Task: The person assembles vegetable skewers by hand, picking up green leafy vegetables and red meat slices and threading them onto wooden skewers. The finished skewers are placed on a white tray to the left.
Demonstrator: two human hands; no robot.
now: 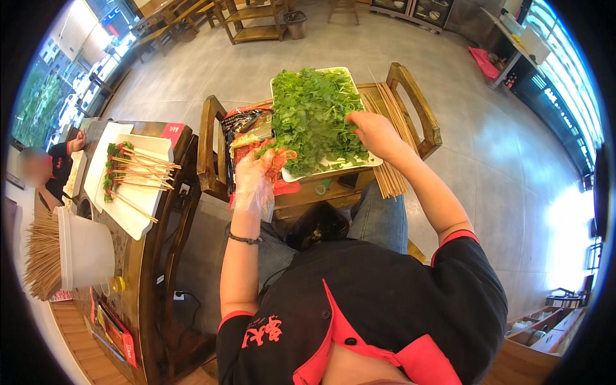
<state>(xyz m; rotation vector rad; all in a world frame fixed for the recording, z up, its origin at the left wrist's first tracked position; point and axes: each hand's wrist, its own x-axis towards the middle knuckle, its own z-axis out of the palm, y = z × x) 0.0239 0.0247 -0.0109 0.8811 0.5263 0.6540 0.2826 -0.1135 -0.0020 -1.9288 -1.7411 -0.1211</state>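
Before me a white tray [292, 176] heaped with cilantro [315, 120] rests across a wooden chair. My left hand [253, 166], in a clear plastic glove, holds a thin red meat slice [278, 161] with a bit of green on it, left of the tray. My bare right hand [373, 132] is at the heap's right edge, its fingertips touching the leaves; whether they grip a sprig is unclear. Bamboo skewers [392, 180] lie right of the tray, partly under my right forearm. Behind my left hand is a dark printed package [240, 122].
On the left table [139, 260], a white tray [139, 219] holds skewers [144, 168] with green and red rolls. A white bucket [89, 252] of bare skewers stands nearer. Another person [57, 161] sits beyond that table. Chair arms [209, 144] rise beside the cilantro tray.
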